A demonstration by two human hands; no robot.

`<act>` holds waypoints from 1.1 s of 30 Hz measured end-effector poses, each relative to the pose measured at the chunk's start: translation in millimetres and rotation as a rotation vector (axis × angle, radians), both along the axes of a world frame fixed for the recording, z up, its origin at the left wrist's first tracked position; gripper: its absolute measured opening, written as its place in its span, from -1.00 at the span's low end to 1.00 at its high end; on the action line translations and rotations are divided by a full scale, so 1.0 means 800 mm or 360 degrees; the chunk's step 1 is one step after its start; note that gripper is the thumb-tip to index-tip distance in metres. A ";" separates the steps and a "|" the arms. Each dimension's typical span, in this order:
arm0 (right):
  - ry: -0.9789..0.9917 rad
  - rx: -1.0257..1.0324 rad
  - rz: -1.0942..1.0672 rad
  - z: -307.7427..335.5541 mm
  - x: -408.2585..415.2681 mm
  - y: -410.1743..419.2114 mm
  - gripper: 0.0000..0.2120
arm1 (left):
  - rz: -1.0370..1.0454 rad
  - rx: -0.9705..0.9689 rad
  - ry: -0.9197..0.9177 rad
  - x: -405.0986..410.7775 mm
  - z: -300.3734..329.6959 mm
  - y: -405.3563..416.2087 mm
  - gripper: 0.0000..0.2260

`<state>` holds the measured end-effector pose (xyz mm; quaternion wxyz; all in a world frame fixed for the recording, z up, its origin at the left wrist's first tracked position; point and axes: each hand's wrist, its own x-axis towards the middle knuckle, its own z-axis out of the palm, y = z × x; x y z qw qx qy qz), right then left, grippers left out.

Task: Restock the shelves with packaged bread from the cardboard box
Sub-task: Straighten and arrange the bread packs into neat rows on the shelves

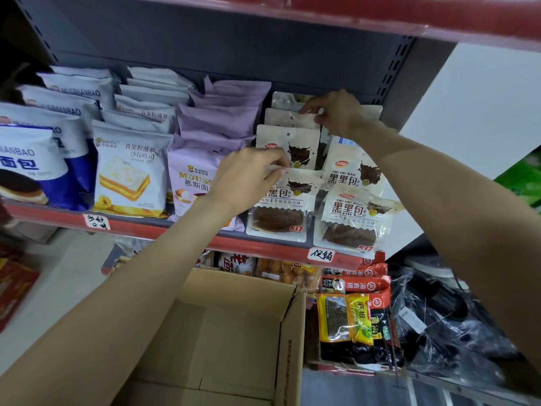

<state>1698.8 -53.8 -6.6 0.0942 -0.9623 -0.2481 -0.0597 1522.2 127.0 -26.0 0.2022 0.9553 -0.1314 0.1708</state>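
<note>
- Under the left hand point(246, 178), the front chocolate bread packet point(282, 209) stands upright at the shelf edge: glossy white film with a zigzag-cut top and a clear window showing a dark round bun; thumb and fingers pinch its top seam.
- Behind it, further packets of the same kind stand in a row; the right hand point(336, 112) pinches the top edge of a rear packet point(288, 117) (its print is hidden).
- Just right of the left hand, a second row of the same bread point(351, 212) stands below the right wrist.
- Left of the left hand stand matte lilac mousse bread bags point(196, 171), then white pineapple toast bags point(128, 165).
- Below both forearms sits the cardboard box point(234, 332), plain brown and corrugated, flaps open, with only bare board visible inside.
- Along the front runs the red shelf lip point(263, 247), carrying handwritten paper labels.
</note>
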 end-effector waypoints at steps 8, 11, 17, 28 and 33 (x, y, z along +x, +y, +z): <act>-0.0059 0.0252 0.0009 0.008 -0.034 -0.027 -0.66 | -0.0053 -0.0033 0.0010 -0.005 -0.004 -0.008 -0.81; -0.0158 0.0498 -0.0012 0.019 -0.071 -0.054 -0.73 | -0.0089 -0.0016 -0.0009 -0.008 -0.007 -0.013 -0.78; 0.0000 0.0870 -0.0192 0.006 -0.191 -0.110 -0.73 | -0.0104 0.0084 -0.0009 -0.009 -0.013 -0.027 -0.74; 0.0377 0.0931 -0.0563 -0.060 -0.238 -0.138 -0.82 | -0.0399 0.0392 0.0087 0.007 0.011 -0.107 -0.75; 0.0391 0.1016 -0.0519 -0.063 -0.237 -0.124 -0.78 | -0.0327 0.0411 0.0076 0.008 0.000 -0.107 -0.82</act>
